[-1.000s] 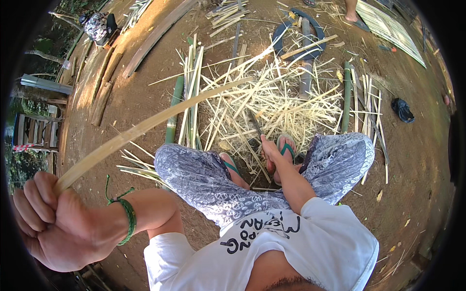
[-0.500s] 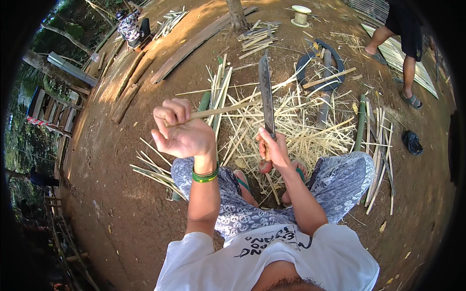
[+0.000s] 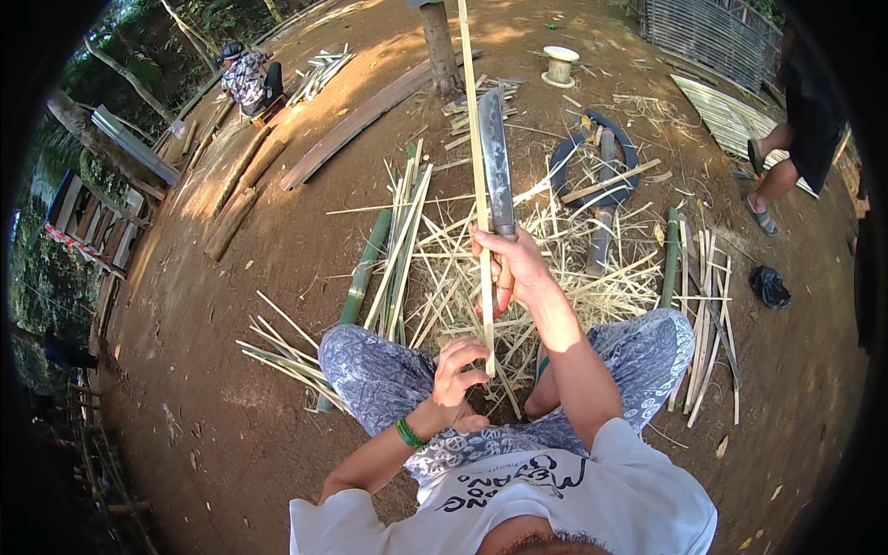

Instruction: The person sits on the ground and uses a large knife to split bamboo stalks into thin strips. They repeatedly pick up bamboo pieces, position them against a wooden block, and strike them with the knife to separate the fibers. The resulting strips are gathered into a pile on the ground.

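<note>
My right hand (image 3: 518, 264) is wrapped round the handle of a machete (image 3: 497, 162), its dark, stained blade pointing away from me. A long pale bamboo strip (image 3: 479, 176) stands alongside the blade, pinned by the same hand's thumb and fingers. At the strip's lower end is my left hand (image 3: 455, 384), fingers curved and thumb apart, seemingly not gripping it. Between and beyond my knees lies a heap of bamboo shavings and strips (image 3: 546, 277). A green bamboo pole (image 3: 367, 268) lies by my left knee, with a bundle of split strips (image 3: 404, 240) beside it.
More strips (image 3: 710, 314) and a green bamboo piece (image 3: 671, 259) lie right. Beyond the heap are a black ring (image 3: 555, 171), a tree trunk (image 3: 441, 55) and a white spool (image 3: 560, 67). One person (image 3: 245, 79) sits far left; another's leg (image 3: 775, 185) shows at right.
The strip has swung from crosswise to pointing away beside the blade, now held by my right hand too. My left hand has dropped toward my lap and let go. The person at right has shifted.
</note>
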`<state>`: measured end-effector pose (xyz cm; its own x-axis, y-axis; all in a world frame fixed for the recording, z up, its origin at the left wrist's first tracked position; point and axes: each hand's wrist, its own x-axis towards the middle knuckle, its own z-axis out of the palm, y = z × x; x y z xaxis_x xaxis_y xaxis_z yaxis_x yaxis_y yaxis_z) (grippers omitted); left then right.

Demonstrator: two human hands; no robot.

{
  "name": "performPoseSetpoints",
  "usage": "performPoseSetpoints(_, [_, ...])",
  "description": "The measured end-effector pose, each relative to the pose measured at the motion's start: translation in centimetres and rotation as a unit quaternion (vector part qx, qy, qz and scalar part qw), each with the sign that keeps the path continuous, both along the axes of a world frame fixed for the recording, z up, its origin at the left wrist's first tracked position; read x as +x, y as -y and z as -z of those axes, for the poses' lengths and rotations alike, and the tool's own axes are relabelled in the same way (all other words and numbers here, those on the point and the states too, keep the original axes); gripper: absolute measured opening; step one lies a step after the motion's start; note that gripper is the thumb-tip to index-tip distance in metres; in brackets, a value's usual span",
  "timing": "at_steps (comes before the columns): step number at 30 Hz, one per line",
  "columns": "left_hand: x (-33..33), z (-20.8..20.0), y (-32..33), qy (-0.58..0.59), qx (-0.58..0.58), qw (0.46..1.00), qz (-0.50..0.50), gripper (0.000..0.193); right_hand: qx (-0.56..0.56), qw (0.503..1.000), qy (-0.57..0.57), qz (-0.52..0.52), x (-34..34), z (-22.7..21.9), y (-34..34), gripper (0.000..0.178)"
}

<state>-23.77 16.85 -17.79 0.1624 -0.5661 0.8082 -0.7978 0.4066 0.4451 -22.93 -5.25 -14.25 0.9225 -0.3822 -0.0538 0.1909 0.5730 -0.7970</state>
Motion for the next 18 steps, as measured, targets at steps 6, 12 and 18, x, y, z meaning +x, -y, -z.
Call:
performPoseSetpoints(6, [10.5, -8.7, 4.8, -0.205, -0.106, 0.969, -0.089, 0.037, -0.089, 0.995, 0.032, -0.044, -2.0, 0.0, 1.2, 0.028])
performPoseSetpoints(12, [20.9, -23.3, 13.4, -0.373, -0.047, 0.927, 0.0, 0.068, -0.181, 0.977, 0.005, -0.112, -4.1, 1.4, 0.3, 0.028])
performPoseSetpoints(18, [25.0, -31.5, 14.9, -0.498, -0.084, 0.857, 0.104, 0.078, -0.24, 0.956, -0.028, -0.165, -4.9, 2.8, -0.3, 0.027])
